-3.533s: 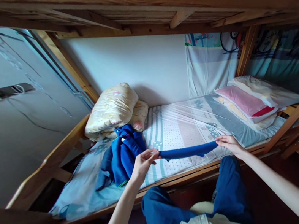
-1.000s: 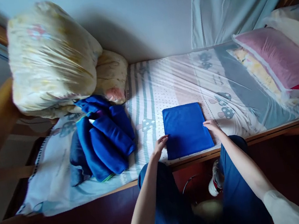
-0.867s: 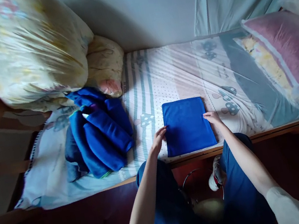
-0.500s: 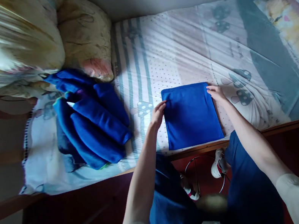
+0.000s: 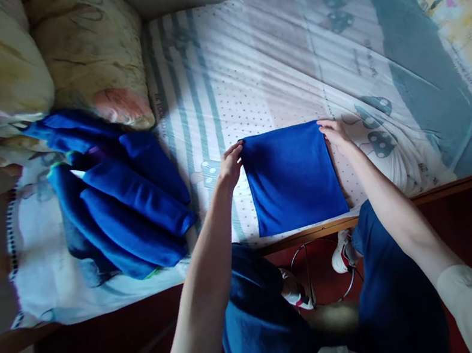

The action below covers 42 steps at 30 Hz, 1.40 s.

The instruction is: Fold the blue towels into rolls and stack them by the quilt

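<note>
A square blue cloth (image 5: 294, 181) lies near the front edge of the bed, its far edge seeming slightly raised. At its far left corner, my left hand (image 5: 231, 162) pinches the fabric between thumb and fingers. My right hand (image 5: 334, 132) grips the far right corner the same way. To the left of my left arm is a loose heap of blue clothing (image 5: 131, 201), with a small white tag and a bit of green edging showing.
A printed sheet (image 5: 261, 62) covers the bed (image 5: 386, 201). Yellowish pillows (image 5: 106, 59) are piled at the far left. A cat-print cushion (image 5: 453, 10) rests at the right. Below the bed edge are my legs and a metal ring frame (image 5: 316, 241).
Both hands have moved from the sides of the blue cloth to its far corners and now grip them. The cloth's far edge has shifted a little, and the view has turned slightly.
</note>
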Tool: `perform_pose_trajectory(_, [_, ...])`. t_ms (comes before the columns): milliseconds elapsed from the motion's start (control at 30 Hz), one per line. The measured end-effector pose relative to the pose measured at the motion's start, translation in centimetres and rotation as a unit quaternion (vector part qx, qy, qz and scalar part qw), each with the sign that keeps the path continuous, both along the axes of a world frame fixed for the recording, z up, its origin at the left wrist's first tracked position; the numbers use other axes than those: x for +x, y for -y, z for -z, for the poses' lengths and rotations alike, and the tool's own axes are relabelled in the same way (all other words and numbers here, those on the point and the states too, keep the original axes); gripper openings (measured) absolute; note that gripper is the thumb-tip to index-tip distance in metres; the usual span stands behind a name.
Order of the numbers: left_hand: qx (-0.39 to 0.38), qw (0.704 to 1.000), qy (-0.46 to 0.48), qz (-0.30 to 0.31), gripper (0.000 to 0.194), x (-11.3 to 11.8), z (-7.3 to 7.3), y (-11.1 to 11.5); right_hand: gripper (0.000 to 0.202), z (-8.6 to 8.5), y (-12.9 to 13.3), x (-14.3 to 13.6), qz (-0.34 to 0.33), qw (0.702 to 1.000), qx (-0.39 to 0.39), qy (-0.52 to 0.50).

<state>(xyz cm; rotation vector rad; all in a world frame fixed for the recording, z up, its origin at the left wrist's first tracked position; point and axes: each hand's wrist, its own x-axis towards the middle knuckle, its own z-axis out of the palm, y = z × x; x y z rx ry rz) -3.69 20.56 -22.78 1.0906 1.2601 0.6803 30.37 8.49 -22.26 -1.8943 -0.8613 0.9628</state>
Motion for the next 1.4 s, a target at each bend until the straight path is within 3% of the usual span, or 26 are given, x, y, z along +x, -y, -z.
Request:
perform_pose_trajectory(133, [0.010, 0.999, -0.048, 0.009, 0.051, 0.7, -0.7, -0.8, 0.045, 0.0, -0.6, 0.0, -0.035, 0.998, 0.018, 0.058])
perform_pose_trajectory(200, [0.062, 0.990, -0.123, 0.011, 0.054, 1.7, -1.2, -0.3, 0.050, -0.4, -0.5, -1.1, -0.046, 0.989, 0.016, 0.138])
perform_pose_trajectory(300, [0.211, 0.948, -0.236, 0.046, 0.061, 3.6, -1.7, 2.5, 0.056, -0.9, 0.5, -4.7, -0.080, 0.957, 0.019, 0.279])
perform_pose_trajectory(400, [0.292, 0.910, -0.257, 0.141, 0.063, 5.1, -1.5, 6.1, 0.060, -0.6, 2.0, -8.3, -0.184, 0.920, 0.030, 0.344])
perform_pose_trajectory(500, [0.293, 0.904, -0.264, 0.166, 0.066, 5.1, -0.7, 7.7, 0.066, 0.4, 2.8, -8.2, -0.243, 0.901, 0.017, 0.360])
perform_pose_trajectory(667, [0.286, 0.908, -0.267, 0.147, 0.073, 4.0, 0.5, 5.4, 0.070, 1.3, 1.6, -4.2, -0.180, 0.902, -0.019, 0.393])
perform_pose_trajectory(767, [0.290, 0.913, -0.252, 0.137, 0.074, 5.0, 0.9, 5.5, 0.073, 1.0, 1.6, -5.9, -0.168, 0.899, -0.025, 0.404])
perform_pose_trajectory(867, [0.287, 0.916, -0.239, 0.147, 0.072, 5.8, 1.1, 8.1, 0.076, 0.9, 3.0, -9.3, -0.226, 0.895, -0.006, 0.384])
perform_pose_trajectory(967, [0.267, 0.918, -0.264, 0.130, 0.071, 4.0, 0.7, 10.9, 0.073, 0.8, 4.5, -10.1, -0.278, 0.893, 0.009, 0.355])
perform_pose_trajectory(1067, [0.246, 0.917, -0.298, 0.098, 0.071, 1.2, -0.4, 12.1, 0.069, 0.6, 4.8, -9.1, -0.241, 0.902, -0.014, 0.357])
perform_pose_trajectory(1167, [0.238, 0.915, -0.318, 0.069, 0.071, 0.5, -1.7, 13.1, 0.068, 0.0, 4.5, -10.5, -0.197, 0.911, -0.035, 0.361])
perform_pose_trajectory(1300, [0.254, 0.914, -0.288, 0.132, 0.069, 2.2, -1.7, 17.0, 0.066, -0.2, 6.5, -15.9, -0.230, 0.903, -0.020, 0.362])
perform_pose_trajectory(1400, [0.252, 0.908, -0.296, 0.157, 0.067, 1.3, -0.7, 20.8, 0.063, 0.1, 10.5, -16.6, -0.252, 0.893, -0.011, 0.372])
